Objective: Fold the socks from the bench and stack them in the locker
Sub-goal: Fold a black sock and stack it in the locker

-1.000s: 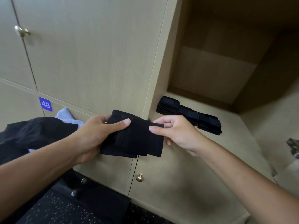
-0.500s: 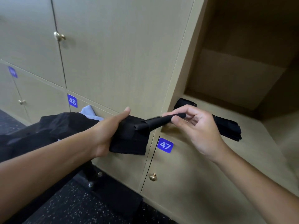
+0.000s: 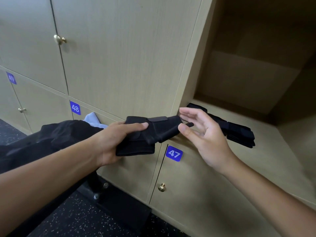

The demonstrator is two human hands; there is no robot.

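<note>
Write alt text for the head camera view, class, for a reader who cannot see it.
A left hand grips a folded black sock before an open locker, while the open right hand hovers beside it. Folded black socks already lie on the locker shelf.

Soft, even indoor light falls on the locker doors (image 3: 119, 57), brightest at the upper left, with no hard glare; only the brass knob (image 3: 59, 39) carries a small highlight and casts a faint shadow. The open locker (image 3: 248, 79) is dim, darkening toward its top right corner. The black socks (image 3: 150, 132) show little detail. Straight door seams bow near the edges from wide-angle distortion. Focus is slightly soft throughout.
</note>
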